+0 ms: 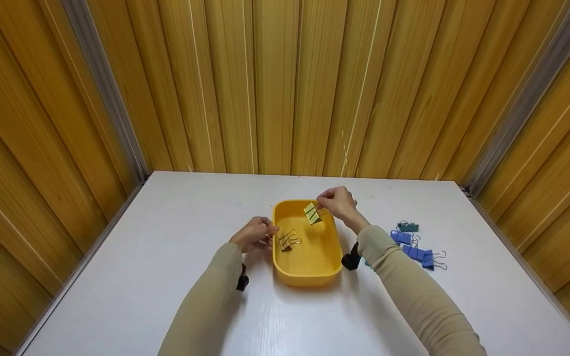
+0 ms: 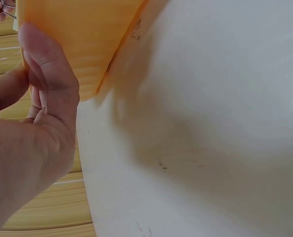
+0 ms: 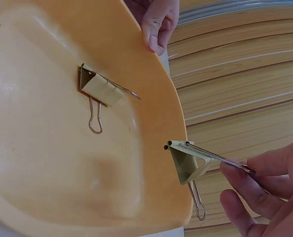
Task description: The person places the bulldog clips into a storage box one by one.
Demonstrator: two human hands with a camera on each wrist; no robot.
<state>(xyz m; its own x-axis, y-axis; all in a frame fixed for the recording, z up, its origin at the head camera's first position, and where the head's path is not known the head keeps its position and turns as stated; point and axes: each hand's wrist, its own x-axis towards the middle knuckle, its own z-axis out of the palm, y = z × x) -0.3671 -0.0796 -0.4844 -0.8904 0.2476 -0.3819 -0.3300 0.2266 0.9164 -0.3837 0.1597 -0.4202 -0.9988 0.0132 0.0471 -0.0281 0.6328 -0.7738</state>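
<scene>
A yellow plastic tub (image 1: 314,257) stands on the white table. My left hand (image 1: 254,233) pinches its left rim between thumb and fingers; the left wrist view shows the fingers (image 2: 50,59) against the tub's outer wall. Over the tub's far right corner, my right hand (image 1: 338,201) pinches a pale yellow binder clip (image 3: 186,165) by one wire handle, its other handle sticking out free. A second pale yellow binder clip (image 3: 104,89) lies inside the tub, near the left wall, with both wire handles spread.
Right of the tub, several blue binder clips (image 1: 413,252) lie in a loose group with a green binder clip (image 1: 408,226) behind them. My right forearm partly covers another teal piece. A ribbed wood-look wall (image 1: 275,89) rises behind the table (image 1: 191,207).
</scene>
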